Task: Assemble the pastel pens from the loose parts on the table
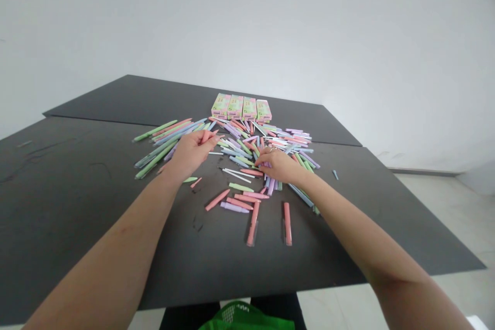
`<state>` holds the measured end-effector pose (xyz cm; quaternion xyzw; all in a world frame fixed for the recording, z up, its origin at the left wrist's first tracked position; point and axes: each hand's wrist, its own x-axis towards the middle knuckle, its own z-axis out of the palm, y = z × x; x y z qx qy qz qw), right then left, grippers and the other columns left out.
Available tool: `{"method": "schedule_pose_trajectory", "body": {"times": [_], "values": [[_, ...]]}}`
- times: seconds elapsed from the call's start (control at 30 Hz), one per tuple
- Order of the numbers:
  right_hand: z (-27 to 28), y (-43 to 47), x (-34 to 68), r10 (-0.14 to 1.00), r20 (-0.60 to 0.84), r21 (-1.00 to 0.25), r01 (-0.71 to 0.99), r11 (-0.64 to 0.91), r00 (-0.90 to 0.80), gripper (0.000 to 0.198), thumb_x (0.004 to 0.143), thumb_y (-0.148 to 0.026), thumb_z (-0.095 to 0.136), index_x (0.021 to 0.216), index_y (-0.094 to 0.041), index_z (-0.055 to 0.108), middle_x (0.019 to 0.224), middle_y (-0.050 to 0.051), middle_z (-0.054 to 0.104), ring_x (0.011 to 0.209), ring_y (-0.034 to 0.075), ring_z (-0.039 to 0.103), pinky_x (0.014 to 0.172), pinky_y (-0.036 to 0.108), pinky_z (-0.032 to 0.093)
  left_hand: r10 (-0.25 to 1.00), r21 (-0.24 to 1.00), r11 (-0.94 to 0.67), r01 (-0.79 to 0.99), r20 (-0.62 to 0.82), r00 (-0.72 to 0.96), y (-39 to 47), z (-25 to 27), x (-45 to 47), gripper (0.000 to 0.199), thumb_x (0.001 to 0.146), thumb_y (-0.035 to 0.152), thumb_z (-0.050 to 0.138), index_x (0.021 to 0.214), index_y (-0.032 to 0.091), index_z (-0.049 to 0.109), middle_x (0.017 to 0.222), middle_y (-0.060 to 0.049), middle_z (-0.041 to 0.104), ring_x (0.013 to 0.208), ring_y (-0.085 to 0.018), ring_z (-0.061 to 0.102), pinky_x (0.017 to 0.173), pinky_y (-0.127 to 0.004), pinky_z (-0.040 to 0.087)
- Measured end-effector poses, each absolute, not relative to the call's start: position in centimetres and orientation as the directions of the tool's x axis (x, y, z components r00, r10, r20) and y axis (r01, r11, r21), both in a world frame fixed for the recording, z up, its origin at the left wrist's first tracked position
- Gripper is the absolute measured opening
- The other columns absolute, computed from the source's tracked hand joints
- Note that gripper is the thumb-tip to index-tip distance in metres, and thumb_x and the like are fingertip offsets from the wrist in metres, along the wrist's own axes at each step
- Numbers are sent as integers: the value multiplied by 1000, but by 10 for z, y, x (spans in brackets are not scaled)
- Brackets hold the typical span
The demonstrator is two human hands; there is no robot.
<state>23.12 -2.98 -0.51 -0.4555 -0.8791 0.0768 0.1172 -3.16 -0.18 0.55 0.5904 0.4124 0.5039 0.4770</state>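
Pen parts: big messy heap, mid-table, in front of the person, btw and behind the 2 hands. Pink, green, blue, purple. Lots lie on top of each other. Step now: prob. picking through them, L holding one, R in the heap.
Tiny scrap: far L on the dark table, nr some thin dark marks.
Long pens: slanted pile just L of the heap, right by L hand. Some look see-through at the near end.
L hand: fingers closed, pinching a pink part, pointy end sticking out.
Loose parts: pink, green, purple, nearer the person than the heap. A few touch or cross.
Boxes: 4 in a row behind the heap, well apart from both hands.
White sticks: thin, lying btw the hands, nr the heap's front edge.
Pink tubes: 2, w/ clear ends, closest to the person.
R hand: fingers bent, down at the heap. Can't tell if they grip anything, b/c they hide what's under. Next move prob. calls for a small, soft pinch. Crossed parts get in the way & may roll.
Blue bit: alone, far R.
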Motion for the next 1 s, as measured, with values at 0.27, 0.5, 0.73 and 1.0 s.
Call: {"method": "schedule_pose_trajectory", "body": {"times": [0.27,0.5,0.73,1.0], "values": [[-20,-11,262,834,189,-232,802,551,-518,28,79,-3,56,97,-15,73,104,11,67,103,22,59,95,35,44,956,924,-281,261,247,157,-3,3,-27,39,74,42,65,54,21,38,44,7,36,44,-10,38,48,-23,34],[-12,-9,272,872,293,-266,843,468,-391,31,78,-2,52,95,-16,74,101,11,70,100,23,62,91,35,47,956,891,-284,353,238,170,-4,5,-27,38,75,46,61,56,20,40,53,2,51,52,-12,47,51,-24,35],[10,-22,252,906,299,-362,843,397,-298,31,78,-4,51,92,-16,75,95,7,73,83,18,64,79,30,49,945,869,-314,384,246,216,-7,3,-25,39,77,42,60,55,18,39,90,-2,71,54,-9,48,53,-24,36],[-5,-18,240,881,205,-304,828,470,-425,31,79,-7,55,102,-17,73,104,7,73,96,22,66,89,33,48,906,847,-403,345,317,281,-7,0,-20,37,77,35,60,54,19,36,79,-1,68,75,-16,59,73,-29,44]]}}
